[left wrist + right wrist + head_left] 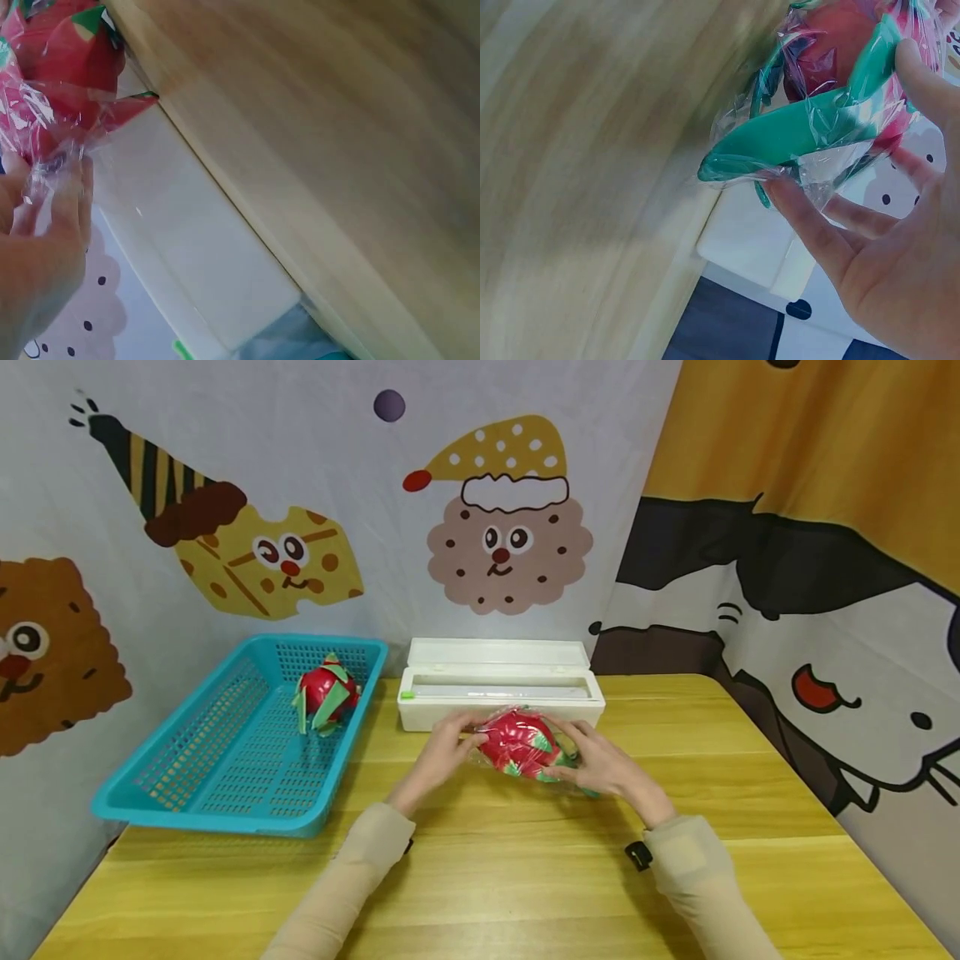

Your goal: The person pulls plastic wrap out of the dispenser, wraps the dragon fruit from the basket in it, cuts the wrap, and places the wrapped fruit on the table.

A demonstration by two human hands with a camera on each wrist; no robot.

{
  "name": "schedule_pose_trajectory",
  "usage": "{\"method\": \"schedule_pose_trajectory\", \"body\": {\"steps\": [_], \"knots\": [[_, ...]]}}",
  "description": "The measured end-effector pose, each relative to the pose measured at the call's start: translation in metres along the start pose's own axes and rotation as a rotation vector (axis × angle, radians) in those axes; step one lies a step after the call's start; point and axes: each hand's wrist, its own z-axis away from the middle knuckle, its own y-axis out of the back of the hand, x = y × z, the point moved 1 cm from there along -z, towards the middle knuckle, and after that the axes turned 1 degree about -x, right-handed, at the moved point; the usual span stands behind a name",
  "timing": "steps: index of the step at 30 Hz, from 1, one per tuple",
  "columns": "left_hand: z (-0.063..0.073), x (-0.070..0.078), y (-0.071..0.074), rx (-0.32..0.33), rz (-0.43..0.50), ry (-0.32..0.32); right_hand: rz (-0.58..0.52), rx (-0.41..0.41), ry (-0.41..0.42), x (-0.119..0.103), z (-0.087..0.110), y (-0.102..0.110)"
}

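Observation:
A red dragon fruit (516, 745) with green-tipped scales is wrapped in crinkled clear plastic film (34, 112). Both hands hold it up just in front of a white cling film dispenser (502, 713). At the fruit's left end, my left hand (444, 750) pinches the gathered film. My right hand (606, 767) grips the other end through the film, with thumb and fingers on either side. Long green leaves (780, 139) stick out there under the film in the right wrist view. The dispenser's lid (498, 652) stands raised.
To the left is a blue plastic basket (217, 822) with a second dragon fruit (328, 695) inside, its leaves green. The wooden table (510, 885) ends at a cloth backdrop (360, 477) with cartoon prints. A green tab (407, 695) sits at the dispenser's left end.

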Motion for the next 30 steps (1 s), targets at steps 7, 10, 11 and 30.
{"method": "schedule_pose_trajectory", "body": {"steps": [7, 10, 11, 30], "knots": [[-0.001, 0.006, -0.001, 0.155, -0.085, -0.013, 0.104, 0.025, -0.013, -0.003, 0.001, 0.001], [-0.002, 0.008, -0.002, 0.177, -0.129, -0.018, 0.156, 0.058, 0.019, -0.007, 0.002, 0.002], [-0.001, 0.009, -0.002, 0.181, -0.138, -0.020, 0.162, 0.066, 0.031, -0.008, 0.001, 0.003], [-0.002, 0.017, -0.006, 0.135, -0.225, -0.047, 0.117, 0.087, 0.126, -0.001, -0.011, -0.012]]}}
